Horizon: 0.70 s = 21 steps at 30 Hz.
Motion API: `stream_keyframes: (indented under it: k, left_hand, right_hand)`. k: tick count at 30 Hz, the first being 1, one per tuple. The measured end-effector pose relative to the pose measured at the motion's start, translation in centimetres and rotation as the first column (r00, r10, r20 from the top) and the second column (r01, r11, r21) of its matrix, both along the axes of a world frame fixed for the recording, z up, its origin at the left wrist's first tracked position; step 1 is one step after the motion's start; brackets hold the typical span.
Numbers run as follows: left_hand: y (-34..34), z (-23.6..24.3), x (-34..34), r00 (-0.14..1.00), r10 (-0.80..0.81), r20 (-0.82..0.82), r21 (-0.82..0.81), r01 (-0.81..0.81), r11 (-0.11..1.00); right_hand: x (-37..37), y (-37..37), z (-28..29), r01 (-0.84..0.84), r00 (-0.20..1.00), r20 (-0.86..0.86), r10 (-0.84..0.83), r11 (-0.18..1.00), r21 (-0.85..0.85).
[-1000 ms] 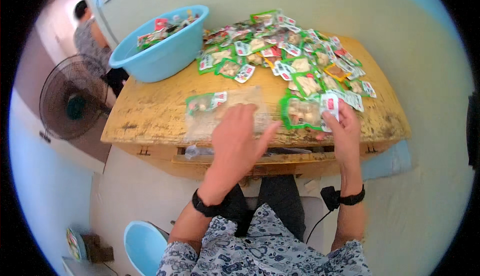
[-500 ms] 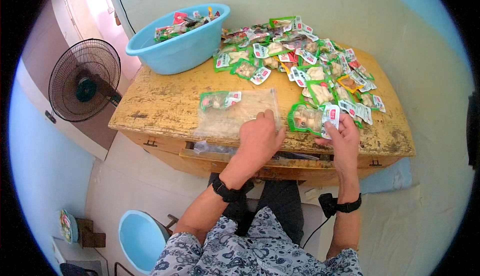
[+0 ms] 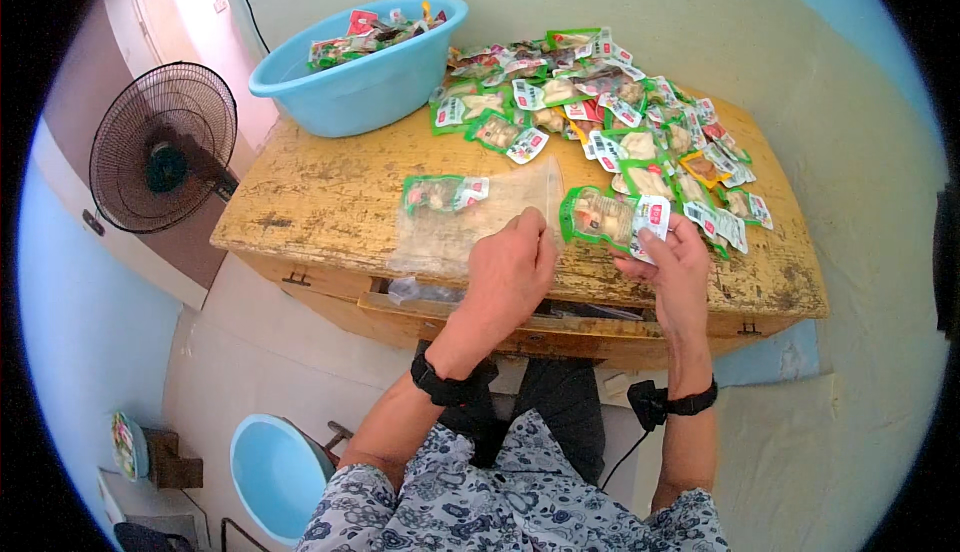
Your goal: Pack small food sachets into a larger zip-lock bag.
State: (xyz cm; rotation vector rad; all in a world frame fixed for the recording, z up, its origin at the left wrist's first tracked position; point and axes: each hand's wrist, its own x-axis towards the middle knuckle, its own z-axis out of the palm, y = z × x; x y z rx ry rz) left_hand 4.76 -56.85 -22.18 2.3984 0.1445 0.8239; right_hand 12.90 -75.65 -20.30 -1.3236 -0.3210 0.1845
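Note:
My right hand (image 3: 668,252) grips a green-edged snack packet (image 3: 602,214) by its white end, holding it up beside a clear plastic bag (image 3: 450,242). My left hand (image 3: 512,262) has its fingers curled on the right part of that bag, pinching it. A similar packet (image 3: 437,193) lies at the bag's upper part. Behind my hands, a loose pile of snack packets (image 3: 631,149) in green, yellow and red covers the back and right of the worn yellow wooden cabinet top (image 3: 290,182).
A blue tub (image 3: 350,112) of packets stands at the back left. A standing fan (image 3: 162,147) is left of the cabinet, near a doorway. An open drawer (image 3: 420,292) is below my hands. On the floor are another blue tub (image 3: 275,477) and a small container (image 3: 130,447).
The person at the left doorway is out of view. My left hand has moved right onto the bag and curled. My right hand has shifted the held packet slightly left and up.

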Motion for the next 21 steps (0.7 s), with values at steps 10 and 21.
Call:
stream_keyframes:
  k: [10, 21]
  left_hand:
    - [-0.6, 0.2, -0.8, 0.984, -0.024, 0.175, -0.095, 0.041, 0.995]
    - [0.0, 1.1, -1.9, 0.985, -0.056, 0.161, -0.099, 0.072, 0.993]
  right_hand:
    - [-0.8, 3.4, 0.1, -0.155, 0.988, -0.023, 0.154, 0.977, -0.144]
    - [-1.6, 6.2, 0.1, -0.504, 0.853, -0.295, 0.43, 0.826, -0.252]
